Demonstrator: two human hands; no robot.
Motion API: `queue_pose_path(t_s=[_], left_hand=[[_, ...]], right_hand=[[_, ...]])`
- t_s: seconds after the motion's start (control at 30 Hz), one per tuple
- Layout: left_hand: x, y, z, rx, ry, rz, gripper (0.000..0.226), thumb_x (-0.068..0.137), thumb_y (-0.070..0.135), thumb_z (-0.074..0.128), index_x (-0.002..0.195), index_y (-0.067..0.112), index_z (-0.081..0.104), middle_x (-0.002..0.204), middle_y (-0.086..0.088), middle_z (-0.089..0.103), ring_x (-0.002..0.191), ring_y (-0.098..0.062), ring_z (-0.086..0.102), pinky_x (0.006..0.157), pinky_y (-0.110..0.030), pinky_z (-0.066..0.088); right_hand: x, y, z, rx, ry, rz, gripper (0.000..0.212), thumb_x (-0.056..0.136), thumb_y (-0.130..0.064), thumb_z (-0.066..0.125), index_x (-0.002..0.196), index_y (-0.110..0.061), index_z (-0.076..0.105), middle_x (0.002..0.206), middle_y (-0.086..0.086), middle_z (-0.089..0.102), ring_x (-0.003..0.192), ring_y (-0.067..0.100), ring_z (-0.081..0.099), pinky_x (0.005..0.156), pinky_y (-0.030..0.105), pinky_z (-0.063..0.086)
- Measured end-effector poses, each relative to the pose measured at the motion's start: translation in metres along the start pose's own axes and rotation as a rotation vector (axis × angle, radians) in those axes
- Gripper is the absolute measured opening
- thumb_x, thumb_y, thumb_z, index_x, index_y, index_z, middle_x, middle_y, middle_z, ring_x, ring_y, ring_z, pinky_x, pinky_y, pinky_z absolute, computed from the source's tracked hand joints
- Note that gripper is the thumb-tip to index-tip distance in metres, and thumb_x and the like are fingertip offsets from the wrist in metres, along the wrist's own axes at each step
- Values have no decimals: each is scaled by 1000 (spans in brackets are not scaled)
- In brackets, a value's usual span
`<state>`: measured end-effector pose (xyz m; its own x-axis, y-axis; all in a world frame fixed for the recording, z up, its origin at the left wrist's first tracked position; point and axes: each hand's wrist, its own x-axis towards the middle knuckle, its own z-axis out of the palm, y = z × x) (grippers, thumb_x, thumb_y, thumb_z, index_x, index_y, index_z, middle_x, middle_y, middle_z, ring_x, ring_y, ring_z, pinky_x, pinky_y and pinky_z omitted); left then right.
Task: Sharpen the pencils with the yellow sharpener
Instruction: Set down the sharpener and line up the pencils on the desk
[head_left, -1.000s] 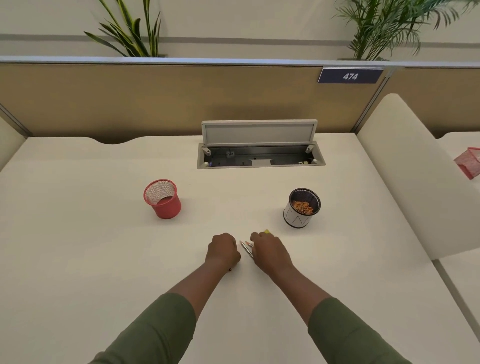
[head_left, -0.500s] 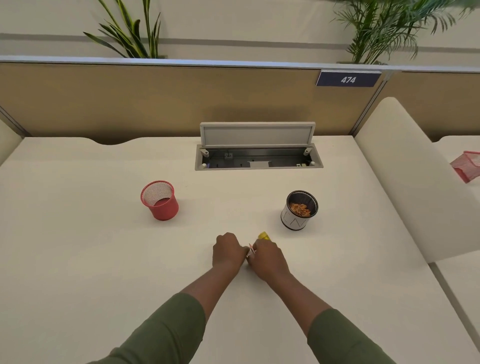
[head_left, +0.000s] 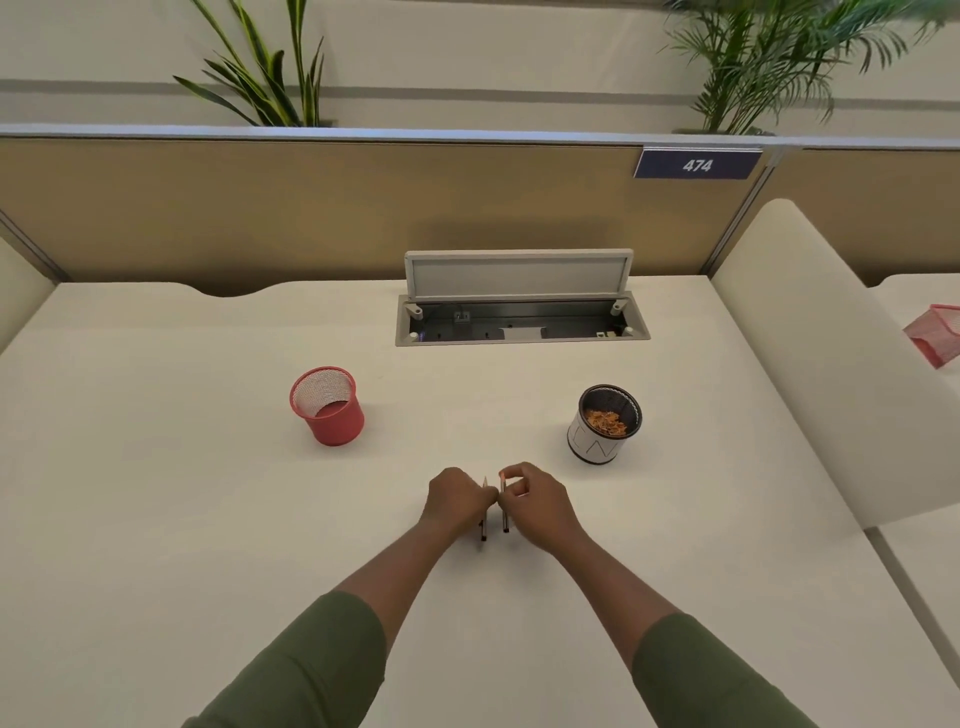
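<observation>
Gripping one pencil (head_left: 483, 527) per hand, mid-desk (head_left: 182, 519), cups well apart.

Left hand (head_left: 457, 501) and right hand (head_left: 537, 506) fisted side by side, knuckles nearly touching, each gripping something thin, forearms converging

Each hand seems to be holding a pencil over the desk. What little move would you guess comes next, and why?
Probably the right hand sets its pencil down, or drops it in the red mesh cup, to free a grip for the sharpener. The left hand holds a second pencil, and no yellow sharpener shows in this view. The shavings in the black-rimmed cup suggest sharpening happens there.
</observation>
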<state>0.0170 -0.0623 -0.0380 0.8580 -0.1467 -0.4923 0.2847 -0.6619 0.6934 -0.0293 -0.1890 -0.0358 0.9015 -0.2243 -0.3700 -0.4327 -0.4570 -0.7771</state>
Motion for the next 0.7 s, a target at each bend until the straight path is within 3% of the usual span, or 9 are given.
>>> queue_pose_path(t_s=[0.07, 0.17, 0.43, 0.57, 0.7], left_hand=[[-2, -8, -11, -91, -51, 60, 32, 72, 18, 57, 46, 15, 40, 47, 0, 43, 47, -17, 43, 53, -29, 40], [-6, -20, -28, -173, -96, 136, 26, 82, 19, 58, 58, 13, 53, 63, -4, 59, 54, -15, 55, 54, -27, 49], [-15, -37, -103, -129, 100, 300, 17, 83, 21, 67, 71, 8, 69, 66, -9, 69, 53, -10, 60, 52, -21, 48], [-15, -35, -156, -44, 158, 359, 8, 80, 11, 69, 74, 6, 72, 65, -11, 66, 54, -13, 56, 54, -26, 45], [-8, -27, -200, 71, 275, 375, 13, 79, 8, 68, 86, 13, 77, 77, -7, 73, 68, -14, 64, 62, -20, 48]], right_hand=[[3, -6, 3, 40, -23, -17, 24, 81, -20, 59, 103, -29, 63, 84, 0, 69, 75, 16, 66, 65, 27, 50], [6, -19, 11, 153, -79, -32, 24, 78, -20, 60, 100, -28, 65, 83, 6, 71, 77, 19, 69, 67, 34, 54], [19, -85, 39, 109, -141, -215, 9, 82, -17, 71, 91, -16, 69, 87, 2, 70, 69, 13, 70, 54, 17, 48], [31, -131, 58, -36, -134, -386, 8, 79, -15, 72, 88, -14, 71, 79, -6, 70, 71, 7, 64, 61, 13, 45], [43, -174, 74, -70, -70, -498, 11, 83, -17, 69, 93, -14, 70, 81, -7, 68, 73, 8, 64, 65, 13, 47]])
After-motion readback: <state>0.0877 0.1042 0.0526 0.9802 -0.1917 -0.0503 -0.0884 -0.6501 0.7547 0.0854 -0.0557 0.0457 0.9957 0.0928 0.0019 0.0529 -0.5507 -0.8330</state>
